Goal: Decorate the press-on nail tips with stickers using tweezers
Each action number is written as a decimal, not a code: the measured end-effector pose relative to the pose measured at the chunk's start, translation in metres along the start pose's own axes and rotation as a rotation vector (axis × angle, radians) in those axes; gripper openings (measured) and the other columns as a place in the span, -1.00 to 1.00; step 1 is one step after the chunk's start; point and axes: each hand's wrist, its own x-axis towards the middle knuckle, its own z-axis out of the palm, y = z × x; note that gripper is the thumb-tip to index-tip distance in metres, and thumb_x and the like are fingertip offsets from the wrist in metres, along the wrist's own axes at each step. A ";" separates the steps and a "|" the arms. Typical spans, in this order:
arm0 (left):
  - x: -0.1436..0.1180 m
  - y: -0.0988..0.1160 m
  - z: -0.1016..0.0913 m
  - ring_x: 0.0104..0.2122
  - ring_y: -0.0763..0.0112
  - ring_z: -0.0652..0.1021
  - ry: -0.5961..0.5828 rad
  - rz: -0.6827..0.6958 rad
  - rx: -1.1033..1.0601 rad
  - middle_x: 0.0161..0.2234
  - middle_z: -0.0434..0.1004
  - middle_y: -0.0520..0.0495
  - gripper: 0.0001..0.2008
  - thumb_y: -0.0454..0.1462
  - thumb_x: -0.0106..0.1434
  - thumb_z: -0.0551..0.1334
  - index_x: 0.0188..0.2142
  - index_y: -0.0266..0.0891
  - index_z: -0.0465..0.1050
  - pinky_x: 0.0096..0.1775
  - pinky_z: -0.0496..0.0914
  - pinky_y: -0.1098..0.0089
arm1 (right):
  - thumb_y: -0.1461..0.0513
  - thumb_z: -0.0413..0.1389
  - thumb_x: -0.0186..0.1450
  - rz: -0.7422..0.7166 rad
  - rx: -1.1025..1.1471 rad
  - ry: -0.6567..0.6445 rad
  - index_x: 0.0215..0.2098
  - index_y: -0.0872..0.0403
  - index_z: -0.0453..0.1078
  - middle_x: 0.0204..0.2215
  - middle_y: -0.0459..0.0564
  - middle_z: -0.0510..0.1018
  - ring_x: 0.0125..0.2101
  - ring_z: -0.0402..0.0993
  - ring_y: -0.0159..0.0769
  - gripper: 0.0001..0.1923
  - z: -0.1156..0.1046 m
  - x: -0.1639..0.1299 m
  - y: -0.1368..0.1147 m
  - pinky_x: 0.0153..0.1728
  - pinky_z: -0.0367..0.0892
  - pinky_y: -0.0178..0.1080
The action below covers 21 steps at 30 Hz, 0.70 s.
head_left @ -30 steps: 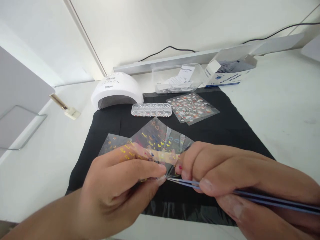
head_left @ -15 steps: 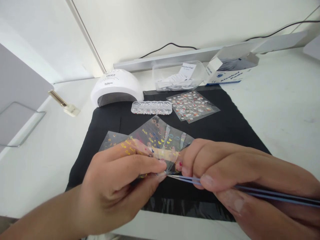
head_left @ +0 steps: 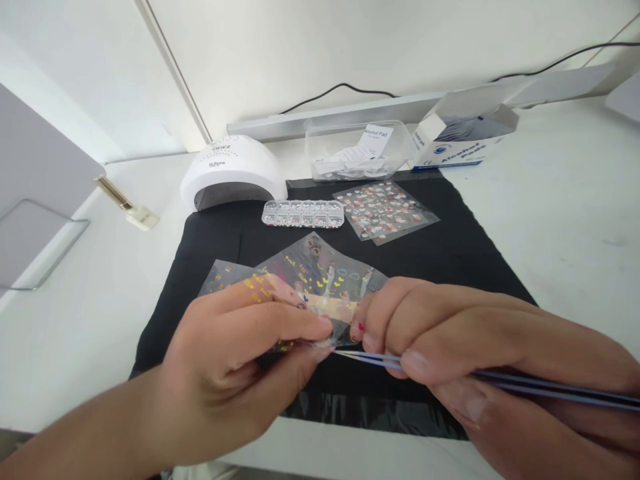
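My left hand [head_left: 240, 360] pinches the near edge of a clear nail sticker sheet [head_left: 323, 267] printed with small yellow hearts and other coloured marks. Between thumb and fingers of my right hand [head_left: 480, 347] lies a pair of blue tweezers [head_left: 530, 387]. Their pale tips meet the sheet's edge right beside my left thumb. Whether a sticker sits between the tips is too small to tell. Fingers of my right hand also touch the sheet's right side. Another clear sheet [head_left: 220, 273] shows partly behind my left hand.
A black cloth [head_left: 465, 247] covers the white table. Along its far side are a white nail lamp [head_left: 235, 170], a rhinestone case [head_left: 303, 214], more sticker sheets [head_left: 385, 210], a clear bin [head_left: 320, 150] and an alcohol pad box [head_left: 450, 153]. A polish bottle [head_left: 143, 217] lies at left.
Hardly anything differs. My left thumb and finger have shifted very slightly at the sheet's edge, while the tweezer tips stay against it.
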 end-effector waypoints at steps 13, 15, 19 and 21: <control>0.004 0.002 -0.003 -0.46 0.57 0.59 -0.036 -0.218 -0.151 -0.45 0.64 0.08 -0.87 -0.43 0.20 0.42 -0.29 -0.18 0.63 -0.37 0.48 0.59 | 0.30 0.12 0.43 0.017 0.003 -0.005 -0.10 -0.01 0.66 -0.43 0.03 0.58 -0.37 0.58 -0.19 -0.75 -0.002 -0.006 0.002 -0.27 0.60 -0.07; 0.005 0.002 -0.003 -0.47 0.58 0.58 -0.042 -0.244 -0.175 -0.47 0.64 0.10 -0.88 -0.42 0.20 0.43 -0.30 -0.17 0.64 -0.37 0.48 0.60 | 0.28 0.11 0.45 0.019 0.009 -0.003 -0.08 -0.02 0.66 -0.43 0.03 0.58 -0.38 0.58 -0.19 -0.74 -0.001 -0.005 0.002 -0.26 0.60 -0.06; 0.004 0.002 -0.002 -0.47 0.58 0.61 -0.037 -0.337 -0.263 -0.45 0.68 0.12 -0.83 -0.43 0.18 0.43 -0.29 -0.13 0.66 -0.37 0.50 0.63 | 0.25 0.10 0.47 0.053 0.010 0.007 -0.09 -0.07 0.66 -0.42 -0.01 0.59 -0.37 0.58 -0.23 -0.74 0.000 -0.003 0.001 -0.22 0.58 -0.06; 0.004 0.001 -0.003 -0.47 0.58 0.61 -0.009 -0.388 -0.293 -0.46 0.68 0.13 -0.80 -0.45 0.15 0.44 -0.29 -0.11 0.68 -0.39 0.50 0.64 | 0.23 0.13 0.47 0.078 0.012 0.013 -0.09 -0.08 0.66 -0.40 -0.04 0.61 -0.37 0.58 -0.25 -0.77 0.000 -0.005 0.001 -0.18 0.57 -0.07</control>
